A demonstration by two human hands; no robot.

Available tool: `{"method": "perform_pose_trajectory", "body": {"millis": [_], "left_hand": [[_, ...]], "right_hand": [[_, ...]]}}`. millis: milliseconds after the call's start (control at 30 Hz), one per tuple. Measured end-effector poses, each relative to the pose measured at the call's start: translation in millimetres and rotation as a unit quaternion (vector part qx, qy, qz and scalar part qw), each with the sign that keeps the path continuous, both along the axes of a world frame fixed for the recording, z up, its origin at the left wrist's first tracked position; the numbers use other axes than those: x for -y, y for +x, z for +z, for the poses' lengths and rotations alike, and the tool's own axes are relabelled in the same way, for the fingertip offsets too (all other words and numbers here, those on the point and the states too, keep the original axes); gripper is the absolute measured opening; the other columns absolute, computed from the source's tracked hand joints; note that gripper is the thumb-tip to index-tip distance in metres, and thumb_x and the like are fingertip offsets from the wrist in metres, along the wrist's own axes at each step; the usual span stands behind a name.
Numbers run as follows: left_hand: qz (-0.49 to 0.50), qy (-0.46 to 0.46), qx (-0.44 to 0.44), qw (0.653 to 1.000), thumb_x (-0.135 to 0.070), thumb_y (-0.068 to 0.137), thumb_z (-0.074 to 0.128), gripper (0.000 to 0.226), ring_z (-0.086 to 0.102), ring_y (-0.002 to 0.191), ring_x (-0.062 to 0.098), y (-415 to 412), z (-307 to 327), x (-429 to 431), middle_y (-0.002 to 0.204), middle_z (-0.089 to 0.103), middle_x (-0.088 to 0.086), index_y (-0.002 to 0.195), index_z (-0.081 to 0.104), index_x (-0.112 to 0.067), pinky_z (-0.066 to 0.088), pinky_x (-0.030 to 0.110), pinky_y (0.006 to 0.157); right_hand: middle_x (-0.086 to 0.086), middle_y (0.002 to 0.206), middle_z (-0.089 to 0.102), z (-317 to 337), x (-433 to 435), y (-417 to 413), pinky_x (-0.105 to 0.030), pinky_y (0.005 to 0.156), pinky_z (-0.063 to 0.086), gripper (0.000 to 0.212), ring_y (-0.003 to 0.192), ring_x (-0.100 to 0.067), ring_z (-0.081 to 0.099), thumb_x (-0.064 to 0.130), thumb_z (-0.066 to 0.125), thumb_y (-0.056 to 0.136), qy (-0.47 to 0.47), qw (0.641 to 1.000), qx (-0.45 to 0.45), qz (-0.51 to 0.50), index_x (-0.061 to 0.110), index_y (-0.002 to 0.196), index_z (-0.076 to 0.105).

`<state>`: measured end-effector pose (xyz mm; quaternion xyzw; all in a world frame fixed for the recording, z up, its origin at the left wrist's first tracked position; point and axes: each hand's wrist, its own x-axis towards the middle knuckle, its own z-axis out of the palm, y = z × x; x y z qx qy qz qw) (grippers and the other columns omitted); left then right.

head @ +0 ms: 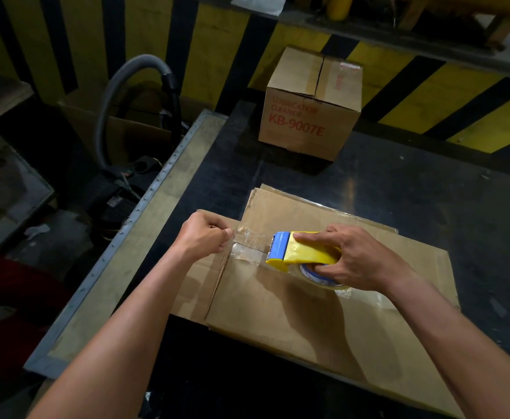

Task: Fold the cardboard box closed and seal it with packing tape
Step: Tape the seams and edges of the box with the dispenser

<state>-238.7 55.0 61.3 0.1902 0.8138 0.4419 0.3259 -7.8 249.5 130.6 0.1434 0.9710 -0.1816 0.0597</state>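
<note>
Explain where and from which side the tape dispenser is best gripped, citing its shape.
Grip the dispenser by its yellow cover over the roll, coming from above and the right, as the right hand does. The cover is broad and flat; the blue cutter faces left, where the tape runs out to the left hand, so avoid that end.

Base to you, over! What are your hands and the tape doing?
Left hand pinches tape end. Right hand grips tape dispenser over flat cardboard box. Second box far back, out of way.
</note>
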Motion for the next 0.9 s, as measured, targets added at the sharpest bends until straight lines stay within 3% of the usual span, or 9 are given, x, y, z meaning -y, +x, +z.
{"method": "perform_pose_trajectory", "body": {"millis": [133, 200, 300, 367, 500, 567, 667, 767, 900], "left_hand": [[0.029, 0.035, 0.102, 0.994, -0.013, 0.095, 0.07, 0.013, 0.069, 0.074, 0.018, 7.6, -9.5, 1.0, 0.078, 0.071, 0.012, 0.086, 0.076, -0.005, 0.065, 0.037, 0.076], [0.043, 0.04, 0.137, 0.989, -0.015, 0.094, 0.072, 0.008, 0.071, 0.079, 0.019, 9.7, -12.7, 2.1, 0.084, 0.074, 0.013, 0.094, 0.076, -0.008, 0.063, 0.032, 0.071], [0.072, 0.055, 0.2, 0.976, -0.015, 0.089, 0.079, 0.021, 0.066, 0.069, 0.015, 7.0, -15.8, 5.0, 0.081, 0.071, 0.01, 0.106, 0.069, -0.009, 0.061, 0.03, 0.067], [0.077, 0.046, 0.208, 0.974, -0.017, 0.086, 0.081, 0.025, 0.064, 0.068, 0.014, 6.7, -15.8, 5.1, 0.083, 0.07, 0.01, 0.107, 0.07, -0.009, 0.061, 0.03, 0.068], [0.098, 0.019, 0.184, 0.978, -0.027, 0.083, 0.085, 0.023, 0.069, 0.086, 0.019, 9.0, -18.1, 5.2, 0.098, 0.074, 0.01, 0.099, 0.076, -0.014, 0.062, 0.031, 0.071], [0.109, 0.02, 0.173, 0.979, -0.03, 0.081, 0.085, 0.026, 0.068, 0.083, 0.017, 10.8, -16.4, 5.2, 0.094, 0.073, 0.008, 0.098, 0.076, -0.012, 0.062, 0.029, 0.069], [0.125, 0.027, 0.106, 0.986, -0.02, 0.083, 0.084, 0.015, 0.068, 0.074, 0.016, 16.5, -11.9, -1.1, 0.083, 0.072, 0.005, 0.091, 0.075, -0.01, 0.063, 0.03, 0.067], [0.141, -0.006, -0.048, 0.989, -0.013, 0.083, 0.076, 0.008, 0.073, 0.083, 0.019, 27.8, -4.5, -12.7, 0.086, 0.075, 0.002, 0.088, 0.073, -0.017, 0.063, 0.04, 0.079], [0.078, 0.035, -0.262, 0.961, -0.008, 0.098, 0.06, 0.019, 0.066, 0.083, 0.01, 61.2, 7.3, -8.7, 0.097, 0.077, 0.004, 0.112, 0.074, -0.01, 0.053, 0.019, 0.077]], "right_hand": [[0.01, 0.093, 0.048, -1.7, -0.1, -1.3, -0.021, 0.066, 0.038, 0.063, 0.082, -0.009, 0.045, 0.056, 0.065, 0.084, 0.005, 1.0, 0.004, -0.004, 0.052, 0.141, 0.038], [0.01, 0.092, 0.048, -2.3, 0.4, -1.7, -0.021, 0.066, 0.037, 0.063, 0.082, -0.008, 0.044, 0.056, 0.065, 0.084, 0.005, 1.0, 0.005, -0.003, 0.052, 0.141, 0.039], [0.01, 0.092, 0.048, -1.5, 1.4, -2.8, -0.021, 0.066, 0.037, 0.062, 0.082, -0.009, 0.044, 0.055, 0.066, 0.084, 0.005, 1.0, 0.006, -0.006, 0.053, 0.14, 0.039], [0.01, 0.091, 0.048, -0.9, 2.1, -4.6, -0.023, 0.066, 0.038, 0.061, 0.081, -0.01, 0.045, 0.054, 0.066, 0.084, 0.003, 1.0, 0.003, -0.007, 0.054, 0.139, 0.039], [0.006, 0.091, 0.052, -0.6, 3.4, -8.4, -0.027, 0.067, 0.042, 0.06, 0.082, -0.012, 0.046, 0.051, 0.068, 0.084, 0.006, 1.0, 0.0, -0.01, 0.051, 0.139, 0.044], [0.008, 0.089, 0.051, -0.8, 3.9, -8.9, -0.025, 0.064, 0.039, 0.059, 0.08, -0.012, 0.046, 0.051, 0.068, 0.084, 0.009, 1.0, -0.001, -0.008, 0.051, 0.138, 0.044], [0.007, 0.086, 0.05, -0.4, 3.8, -9.4, -0.021, 0.061, 0.034, 0.058, 0.078, -0.011, 0.045, 0.05, 0.068, 0.084, 0.006, 1.0, -0.005, -0.006, 0.051, 0.137, 0.046], [0.007, 0.085, 0.049, 0.7, 4.2, -8.5, -0.022, 0.06, 0.032, 0.058, 0.077, -0.01, 0.045, 0.049, 0.068, 0.084, 0.009, 1.0, -0.01, -0.009, 0.051, 0.137, 0.047], [0.005, 0.089, 0.051, 1.8, 6.5, -6.4, -0.026, 0.065, 0.042, 0.059, 0.079, -0.012, 0.046, 0.048, 0.069, 0.085, 0.005, 1.0, -0.005, -0.014, 0.049, 0.139, 0.046]]}}
